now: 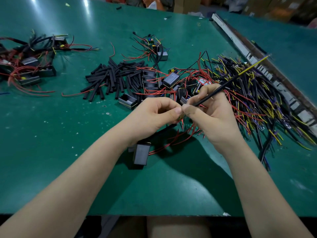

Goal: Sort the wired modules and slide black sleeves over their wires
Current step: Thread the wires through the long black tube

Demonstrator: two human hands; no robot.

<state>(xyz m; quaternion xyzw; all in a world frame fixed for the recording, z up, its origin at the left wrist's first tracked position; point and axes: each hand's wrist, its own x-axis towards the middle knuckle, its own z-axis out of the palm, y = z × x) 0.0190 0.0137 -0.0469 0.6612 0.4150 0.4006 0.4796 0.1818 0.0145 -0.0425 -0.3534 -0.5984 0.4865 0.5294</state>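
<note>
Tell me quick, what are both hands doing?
Left hand: fingers curled, pinching red wires.
Right hand: gripping a thin black sleeved wire with a yellow end.

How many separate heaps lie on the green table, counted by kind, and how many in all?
Heaps of wired modules: 3 (left heap, far heap, middle heap)
Heap of loose black sleeves: 1
Heap of yellow-and-black wires: 1
Single module lying alone near the left wrist: 1
Total: 6

Assembly workshop, green workbench (51, 169), heaped wired modules (169, 79), stacked cartons (187, 4)
</note>
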